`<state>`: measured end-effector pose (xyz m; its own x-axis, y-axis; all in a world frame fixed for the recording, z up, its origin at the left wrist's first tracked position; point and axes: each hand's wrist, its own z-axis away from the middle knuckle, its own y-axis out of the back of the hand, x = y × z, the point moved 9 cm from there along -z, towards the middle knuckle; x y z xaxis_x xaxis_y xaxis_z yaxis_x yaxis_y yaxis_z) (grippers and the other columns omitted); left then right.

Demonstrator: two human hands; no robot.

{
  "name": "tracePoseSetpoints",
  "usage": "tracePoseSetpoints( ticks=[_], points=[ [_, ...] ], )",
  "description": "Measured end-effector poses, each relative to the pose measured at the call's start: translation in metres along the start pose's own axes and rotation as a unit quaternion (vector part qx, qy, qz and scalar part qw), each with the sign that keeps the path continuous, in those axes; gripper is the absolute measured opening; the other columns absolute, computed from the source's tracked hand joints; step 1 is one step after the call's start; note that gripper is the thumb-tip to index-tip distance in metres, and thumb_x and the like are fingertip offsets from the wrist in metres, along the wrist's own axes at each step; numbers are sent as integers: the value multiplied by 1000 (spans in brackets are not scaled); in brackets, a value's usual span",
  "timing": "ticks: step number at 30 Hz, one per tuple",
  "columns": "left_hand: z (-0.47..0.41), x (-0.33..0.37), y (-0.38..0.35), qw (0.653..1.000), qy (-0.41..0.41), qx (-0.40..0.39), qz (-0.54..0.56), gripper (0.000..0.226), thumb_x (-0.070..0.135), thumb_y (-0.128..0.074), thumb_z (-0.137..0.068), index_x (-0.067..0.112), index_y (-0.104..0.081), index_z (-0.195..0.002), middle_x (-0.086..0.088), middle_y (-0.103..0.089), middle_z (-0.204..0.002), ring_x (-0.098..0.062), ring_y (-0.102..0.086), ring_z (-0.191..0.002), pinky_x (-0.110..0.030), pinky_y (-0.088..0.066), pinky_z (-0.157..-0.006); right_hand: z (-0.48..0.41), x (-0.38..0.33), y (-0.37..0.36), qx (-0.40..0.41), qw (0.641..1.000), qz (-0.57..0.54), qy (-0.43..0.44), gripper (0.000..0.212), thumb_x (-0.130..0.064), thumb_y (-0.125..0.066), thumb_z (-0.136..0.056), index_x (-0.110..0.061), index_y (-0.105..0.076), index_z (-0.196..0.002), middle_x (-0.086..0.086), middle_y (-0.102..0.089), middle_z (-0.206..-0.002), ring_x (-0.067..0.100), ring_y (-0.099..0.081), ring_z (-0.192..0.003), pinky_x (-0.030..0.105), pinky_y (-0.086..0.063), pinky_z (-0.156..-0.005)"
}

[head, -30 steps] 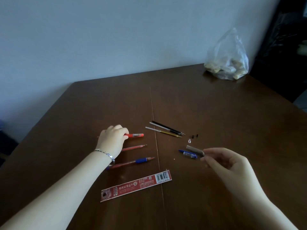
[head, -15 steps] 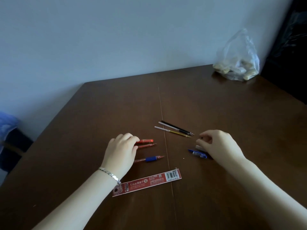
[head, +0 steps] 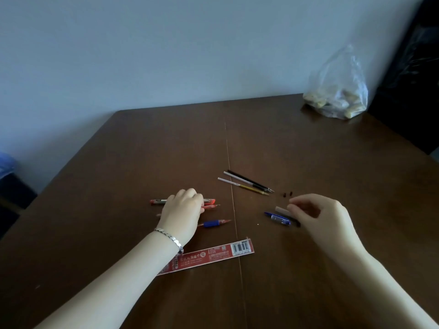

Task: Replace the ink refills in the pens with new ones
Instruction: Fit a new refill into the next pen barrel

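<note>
A person's two bare hands work over a dark brown wooden table (head: 142, 148), seen from above, with a thin seam (head: 234, 210) down the tabletop serving as the dividing line. Left of the seam, the left hand (head: 183, 213) lies palm down with fingers curled onto a red pen (head: 210, 201) and a thinner red pen (head: 211, 206) just beside it; whether it grips either cannot be told. A silver bracelet (head: 169, 237) circles that wrist. A pen with a blue grip (head: 213, 223) lies nearer the person, its tip almost at the seam. The red refill package (head: 213, 255) lies flat across the seam, partly under the left forearm.

Right of the seam, the right hand (head: 320, 219) hovers with thumb and fingers narrowly pinched at the end of a pale pen barrel section (head: 281, 209), which sits just above a blue pen part with a clip (head: 278, 218). Three loose ink refills (head: 247, 184) lie fanned together beyond the hands, starting close to the seam, with small dark caps (head: 287, 194) just past their tips.

Far right of the seam, a clear plastic bag (head: 337, 91) rests at the table's back edge against the pale wall (head: 166, 55). Bare tabletop spreads wide on both sides of the seam toward the back and left edges, and in the strip nearest the person between the forearms.
</note>
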<state>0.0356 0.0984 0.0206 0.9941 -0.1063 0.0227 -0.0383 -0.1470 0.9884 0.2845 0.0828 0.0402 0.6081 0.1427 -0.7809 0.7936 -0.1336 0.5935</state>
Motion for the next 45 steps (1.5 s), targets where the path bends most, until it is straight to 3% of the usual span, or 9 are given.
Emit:
tracePoseSetpoints(
  ticks=[3,7,12,15,19,26,37,41,45],
  points=[
    [13,15,29,995,-21,89,35,17,25,-42,-92,16,-51,-103,-3,-62,-97,-16,-55,-85,-28,-45,-74,14,-6,6,5,993,-120,-17,13,-14,-68,-77,-27,-67,-79,-19,-70,-62,-15,-59,-64,-1,-40,-51],
    [45,44,80,950,-29,164,264,21,29,-40,-88,17,-54,-98,3,-62,-82,-10,-61,-68,-16,-51,-55,19,-17,10,21,933,-351,-71,17,-29,-67,-71,-18,-73,-82,-8,-74,-67,0,-66,-61,8,-49,-56],
    [61,67,88,816,17,75,573,8,21,-50,-86,24,-56,-82,7,-58,-59,-2,-54,-49,-10,-44,-47,24,-49,6,-5,894,-446,-53,31,-41,-67,-59,-28,-74,-86,-2,-75,-77,6,-66,-69,16,-53,-64],
    [67,79,79,779,12,19,626,7,22,-53,-84,18,-59,-82,10,-58,-55,-1,-51,-46,-10,-41,-46,29,-56,-5,-34,872,-482,-74,28,-37,-65,-60,-25,-75,-83,-2,-74,-73,5,-64,-67,16,-54,-63],
    [68,81,68,784,18,1,620,8,21,-55,-84,24,-61,-79,11,-58,-57,-1,-53,-50,-12,-44,-50,38,-62,-13,-64,852,-512,-87,24,-27,-60,-65,-18,-76,-82,0,-74,-73,7,-64,-64,17,-55,-61],
    [71,81,67,813,20,-7,582,9,24,-56,-83,32,-60,-80,5,-65,-78,-8,-64,-66,-26,-58,-62,41,-64,-12,-59,884,-457,-78,22,-31,-60,-64,-24,-76,-78,-2,-76,-79,9,-68,-71,21,-55,-67],
    [75,83,74,830,-6,36,557,11,21,-57,-83,31,-62,-84,8,-67,-83,-8,-64,-71,-14,-52,-57,45,-65,-23,-107,902,-412,-70,28,-41,-67,-56,-15,-69,-66,4,-72,-71,6,-63,-60,14,-49,-55],
    [76,84,71,826,2,39,562,10,22,-57,-83,30,-62,-83,6,-67,-82,-11,-64,-70,-17,-53,-57,49,-61,-31,-137,866,-473,-90,31,-39,-65,-62,-15,-71,-80,5,-72,-77,12,-66,-71,19,-53,-61],
    [74,82,71,835,5,43,548,8,22,-57,-83,29,-61,-82,8,-65,-76,-5,-61,-61,-16,-51,-56,48,-57,-25,-113,881,-453,-79,27,-39,-63,-63,-13,-70,-64,2,-73,-77,7,-64,-72,16,-50,-58]
  ],
)
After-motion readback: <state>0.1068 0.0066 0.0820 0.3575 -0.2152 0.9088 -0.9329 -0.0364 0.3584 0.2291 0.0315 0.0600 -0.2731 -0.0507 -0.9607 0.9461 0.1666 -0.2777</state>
